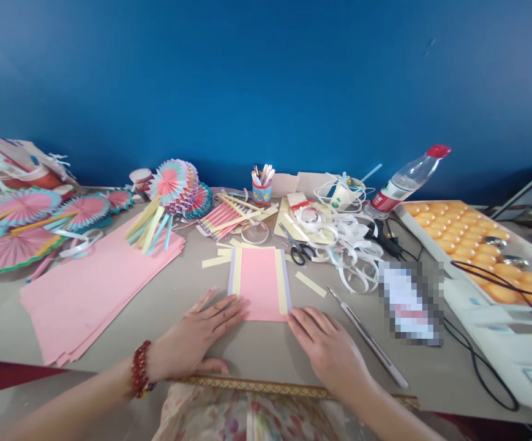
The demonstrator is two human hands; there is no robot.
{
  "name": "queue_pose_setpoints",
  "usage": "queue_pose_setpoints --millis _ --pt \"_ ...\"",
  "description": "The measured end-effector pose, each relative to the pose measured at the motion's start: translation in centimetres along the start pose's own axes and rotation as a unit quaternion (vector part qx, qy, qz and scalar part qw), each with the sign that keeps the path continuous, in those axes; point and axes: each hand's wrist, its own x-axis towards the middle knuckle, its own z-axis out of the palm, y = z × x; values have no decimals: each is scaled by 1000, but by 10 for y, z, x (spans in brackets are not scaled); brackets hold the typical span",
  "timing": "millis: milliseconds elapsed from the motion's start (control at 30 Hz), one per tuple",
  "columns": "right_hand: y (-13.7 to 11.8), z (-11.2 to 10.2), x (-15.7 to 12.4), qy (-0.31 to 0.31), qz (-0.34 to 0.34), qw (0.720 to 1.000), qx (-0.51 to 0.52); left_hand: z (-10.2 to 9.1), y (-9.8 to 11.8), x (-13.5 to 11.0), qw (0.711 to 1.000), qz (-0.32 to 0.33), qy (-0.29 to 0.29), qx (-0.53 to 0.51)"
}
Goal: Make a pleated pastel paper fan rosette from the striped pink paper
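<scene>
A pink paper sheet (260, 282) lies flat before me, with a yellow and a lavender strip along each side edge. My left hand (210, 334) lies flat with its fingers stretched out, fingertips on the sheet's lower left corner and thumb apart on the table. The fingertips of my right hand (327, 343) press on its lower right corner, fingers extended side by side. Neither hand grips anything. Just right of my right hand lies a craft knife (369, 340), its blade pointing away from me. Loose yellow strips (217, 261) lie around the sheet's top.
Pink sheets (95, 288) are stacked at left, with folded paper fans (174, 180) beyond. Scissors (300, 250) and curled white strips (351, 239) lie behind the sheet. At right are a bottle (403, 184), an orange bubbled tray (468, 245) and cables. A patterned stick (256, 384) runs along the front edge.
</scene>
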Motion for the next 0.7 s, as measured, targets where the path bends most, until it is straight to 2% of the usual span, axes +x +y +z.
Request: queue_pose_setpoints --millis 133,300,433,600,700 --pt "-11 3 8 21 4 999 -28 -2 5 4 1000 -12 1 4" --pt "-14 6 5 48 0 998 -33 8 14 16 1000 -9 30 6" --pt "-14 5 0 35 -7 999 -31 15 19 21 999 8 27 -23" --pt "-12 6 -2 37 -13 999 -13 12 19 21 999 8 14 -47" --pt "-9 4 4 43 19 999 19 13 21 22 999 -1 29 -43"
